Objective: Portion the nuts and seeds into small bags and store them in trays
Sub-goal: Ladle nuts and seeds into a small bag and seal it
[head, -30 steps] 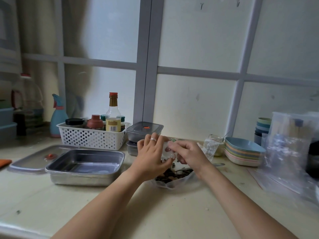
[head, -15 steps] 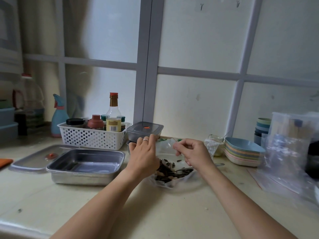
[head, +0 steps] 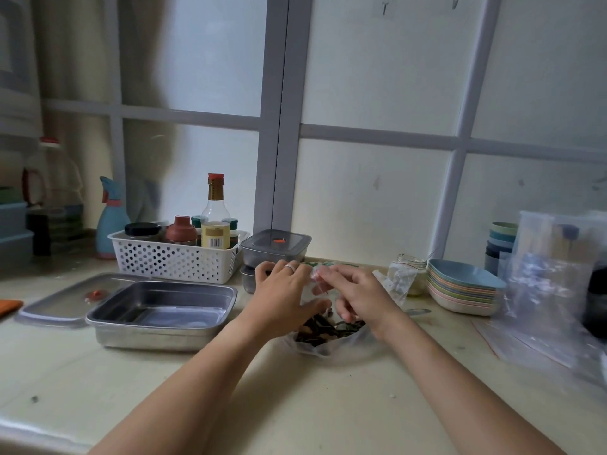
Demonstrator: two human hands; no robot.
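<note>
A small clear plastic bag with dark seeds in its bottom stands on the counter, straight ahead. Both my hands are at its mouth. My left hand, with a ring on one finger, holds the bag's left side, fingers curled over the top edge. My right hand pinches the top edge from the right, fingertips almost meeting the left hand's. An empty steel tray sits to the left of the bag, with its lid lying flat beside it.
A white basket of bottles and jars stands behind the tray. Two stacked lidded containers are behind my left hand. On the right are a glass jar, stacked coloured dishes, cups and large clear bags.
My hands were spread apart on the bag's mouth half a second ago; now they have come together at its top edge, closing the opening.
</note>
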